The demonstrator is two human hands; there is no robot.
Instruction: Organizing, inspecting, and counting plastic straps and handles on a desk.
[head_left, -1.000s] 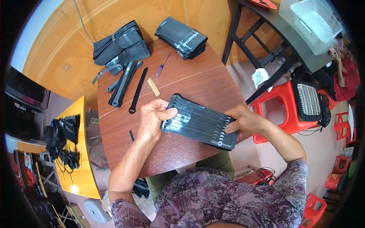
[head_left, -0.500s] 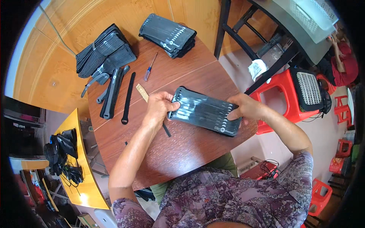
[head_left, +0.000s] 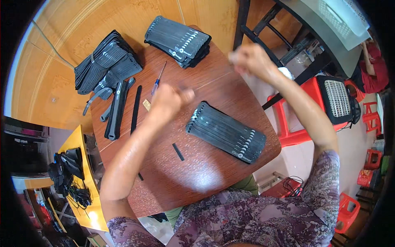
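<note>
A flat stack of black straps (head_left: 226, 132), with slotted ends in a row, lies on the round-edged wooden table (head_left: 164, 185). My left hand (head_left: 169, 101) hovers up and left of that stack, its thumb toward the right and its fingers mostly hidden and blurred. Farther off, above the table's right edge, my right hand (head_left: 254, 61) is raised with bent fingers smeared by motion. Neither hand touches the stack. Beside my left hand lie a blue-handled screwdriver (head_left: 155, 85) and a yellowish ruler-like strip (head_left: 147, 105), partly covered by the hand.
Another strap stack (head_left: 179, 39) lies at the back, with a tied strap bundle (head_left: 109, 61) to its left. Loose straps (head_left: 118, 109), a single strap (head_left: 136, 109) and a short black piece (head_left: 178, 152) lie nearby. A red stool (head_left: 296, 115) stands at the right.
Both hands have let go of the strap stack, which now lies on the table slightly nearer me. My right hand has moved up and away; my left has risen a little.
</note>
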